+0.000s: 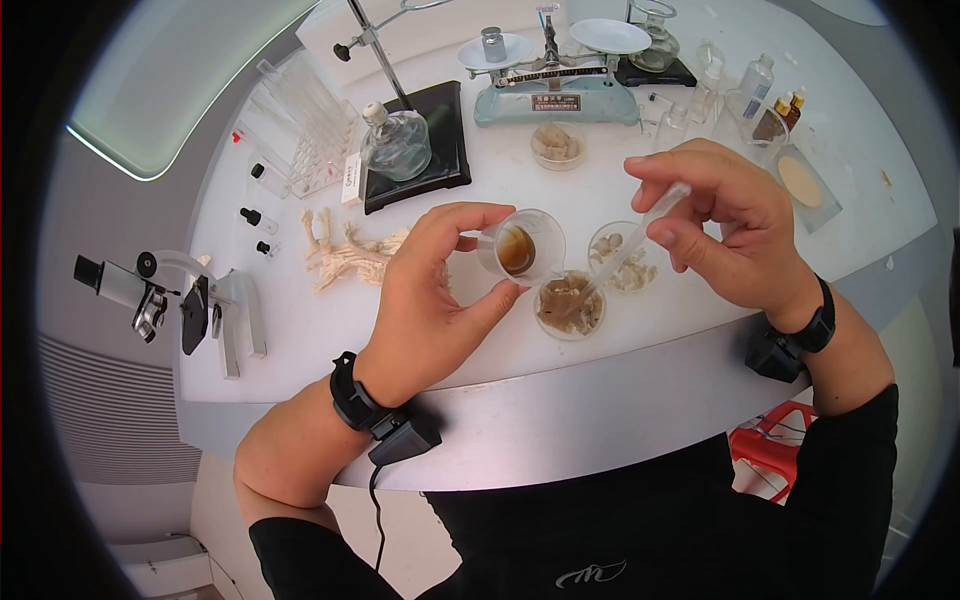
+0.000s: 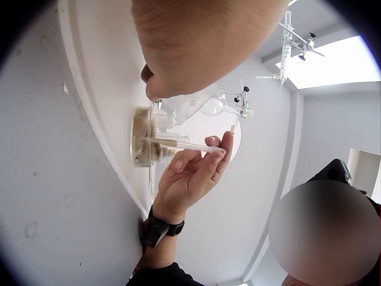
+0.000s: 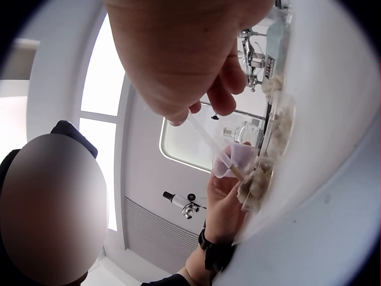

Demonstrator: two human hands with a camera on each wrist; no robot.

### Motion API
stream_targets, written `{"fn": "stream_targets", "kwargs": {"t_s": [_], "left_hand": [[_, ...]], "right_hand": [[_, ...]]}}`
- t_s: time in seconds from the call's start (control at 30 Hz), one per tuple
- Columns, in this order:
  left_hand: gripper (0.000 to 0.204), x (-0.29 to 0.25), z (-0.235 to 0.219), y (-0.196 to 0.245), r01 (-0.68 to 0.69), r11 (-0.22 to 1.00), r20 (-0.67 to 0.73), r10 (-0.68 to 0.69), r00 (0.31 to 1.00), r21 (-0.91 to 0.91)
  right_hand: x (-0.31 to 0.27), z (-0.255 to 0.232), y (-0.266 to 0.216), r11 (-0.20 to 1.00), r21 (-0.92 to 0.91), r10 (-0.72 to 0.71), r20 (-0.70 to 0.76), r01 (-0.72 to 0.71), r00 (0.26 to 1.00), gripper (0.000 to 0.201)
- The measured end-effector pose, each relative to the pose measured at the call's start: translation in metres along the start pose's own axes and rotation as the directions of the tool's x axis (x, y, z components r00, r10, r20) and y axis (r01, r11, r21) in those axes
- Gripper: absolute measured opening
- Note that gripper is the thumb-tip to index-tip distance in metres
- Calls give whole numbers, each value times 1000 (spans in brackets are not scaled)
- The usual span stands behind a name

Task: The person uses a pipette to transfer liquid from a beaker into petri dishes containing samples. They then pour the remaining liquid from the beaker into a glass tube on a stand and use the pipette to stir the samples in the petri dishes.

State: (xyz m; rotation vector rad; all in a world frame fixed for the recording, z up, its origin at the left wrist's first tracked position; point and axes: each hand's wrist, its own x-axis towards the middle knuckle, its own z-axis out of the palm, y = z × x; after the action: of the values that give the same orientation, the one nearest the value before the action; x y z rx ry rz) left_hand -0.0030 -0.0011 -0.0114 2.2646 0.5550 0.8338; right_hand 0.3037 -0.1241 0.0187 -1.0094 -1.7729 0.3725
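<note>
My left hand (image 1: 420, 290) grips a small clear plastic cup (image 1: 550, 238), tilted so its mouth shows brown liquid (image 1: 516, 252) inside. Between thumb and fingers, my right hand (image 1: 738, 215) pinches a plastic dropper (image 1: 640, 230), which slants down to the left. Its tip reaches into a round glass dish (image 1: 541, 322) of wet, brown-stained lumps (image 1: 568, 300). In the left wrist view, brown liquid shows in the lower part of the dropper (image 2: 184, 146). Just behind the stained dish sits another dish of paler lumps (image 1: 632, 272).
A third dish of pale pieces (image 1: 557, 145) stands before a balance (image 1: 555, 100). Left of it are a glass burner (image 1: 398, 145) on a black stand base, a pale root-like bundle (image 1: 345, 258), dropper bottles and a microscope (image 1: 200, 300). Glassware and bottles (image 1: 757, 80) stand at the back right.
</note>
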Motion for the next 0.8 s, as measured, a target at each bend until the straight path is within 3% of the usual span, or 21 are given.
{"fn": "stream_targets", "kwargs": {"t_s": [0.23,0.4,0.6,0.8], "left_hand": [[57,0,0,0,2,1000,0,-2,1000,-4],[57,0,0,-1,-1,1000,-1,1,1000,-1],[56,0,-1,0,-2,1000,3,2,1000,1],[56,0,0,0,6,1000,0,-6,1000,-5]], "right_hand": [[-1,-3,0,998,-40,-54,31,55,998,49],[-3,2,-10,984,147,109,-23,-104,994,51],[-4,0,-8,976,168,143,3,-141,990,46],[-2,-2,-4,995,85,45,40,-48,998,46]]}}
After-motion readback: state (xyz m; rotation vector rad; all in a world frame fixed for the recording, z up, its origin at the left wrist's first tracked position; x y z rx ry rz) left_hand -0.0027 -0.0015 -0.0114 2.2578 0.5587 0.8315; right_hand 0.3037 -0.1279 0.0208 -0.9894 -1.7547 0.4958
